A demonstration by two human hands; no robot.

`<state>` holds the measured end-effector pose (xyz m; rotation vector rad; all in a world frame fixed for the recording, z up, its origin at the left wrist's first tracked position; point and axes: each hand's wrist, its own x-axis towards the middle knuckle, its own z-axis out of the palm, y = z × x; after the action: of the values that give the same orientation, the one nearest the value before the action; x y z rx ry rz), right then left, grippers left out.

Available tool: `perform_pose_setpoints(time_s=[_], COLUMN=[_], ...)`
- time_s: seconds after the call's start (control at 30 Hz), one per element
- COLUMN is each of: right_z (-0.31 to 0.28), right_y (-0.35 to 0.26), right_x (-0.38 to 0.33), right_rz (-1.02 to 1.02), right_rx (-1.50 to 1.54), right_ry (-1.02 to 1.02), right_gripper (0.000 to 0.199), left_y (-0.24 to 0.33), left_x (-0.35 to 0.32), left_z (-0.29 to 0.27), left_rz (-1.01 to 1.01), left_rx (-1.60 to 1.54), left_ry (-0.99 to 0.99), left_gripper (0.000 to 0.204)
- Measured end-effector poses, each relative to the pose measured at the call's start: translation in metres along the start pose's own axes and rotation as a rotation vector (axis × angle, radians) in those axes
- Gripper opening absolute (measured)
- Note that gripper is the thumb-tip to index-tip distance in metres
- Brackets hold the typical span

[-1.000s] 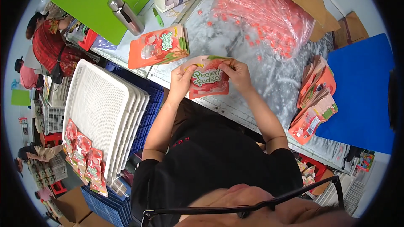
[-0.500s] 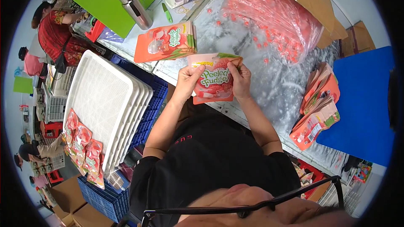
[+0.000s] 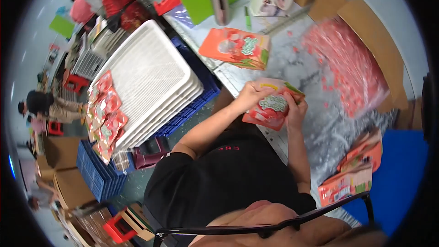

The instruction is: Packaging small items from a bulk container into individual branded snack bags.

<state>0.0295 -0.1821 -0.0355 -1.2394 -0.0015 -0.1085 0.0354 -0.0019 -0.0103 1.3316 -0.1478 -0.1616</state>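
Note:
A red and pink printed pouch [image 3: 266, 120] is held up in front of me by its upper part, over the table's near edge. My left hand [image 3: 252, 97] pinches its left side, thumb across the front. On the other side, my right hand [image 3: 296, 109] grips the upper right corner with the fingers bent round it. A stack of similar flat pouches [image 3: 228, 49] lies on the table just beyond my hands. More pouches [image 3: 348, 180] rest in a fanned pile at the right. Whatever is behind the held pouch is hidden.
Stacked white mesh trays [image 3: 151, 71] stand at my left, with several filled pouches [image 3: 108, 110] on the top one. A clear bag of small red pieces [image 3: 350, 64] lies at the far right beside cardboard [image 3: 379, 36]. A steel flask [image 3: 219, 2] stands at the back. Other people work at left.
My view has swung left, so the table and trays appear shifted to the right. Both hands still hold the pouch, which now looks more tilted.

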Motion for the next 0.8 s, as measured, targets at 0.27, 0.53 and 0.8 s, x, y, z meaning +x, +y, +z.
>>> perform_pose_setpoints(time_s=[0.27,0.53,0.8], right_z=[0.001,0.045,0.038], right_y=[0.006,-0.017,0.010], right_x=[0.007,-0.010,-0.003], right_rz=[0.068,-0.863,-0.811], right_rx=[0.189,-1.108,-0.963], right_ry=[0.024,0.013,-0.243], right_gripper=[0.022,0.059,0.080], left_y=[-0.010,-0.002,-0.008], left_x=[-0.011,-0.018,-0.024], left_z=[-0.021,-0.010,-0.007], left_rz=[-0.222,-0.318,-0.282], left_rx=[-0.439,-0.775,-0.779], left_ry=[-0.309,-0.131,-0.194], left_gripper=[0.057,0.066,0.072])
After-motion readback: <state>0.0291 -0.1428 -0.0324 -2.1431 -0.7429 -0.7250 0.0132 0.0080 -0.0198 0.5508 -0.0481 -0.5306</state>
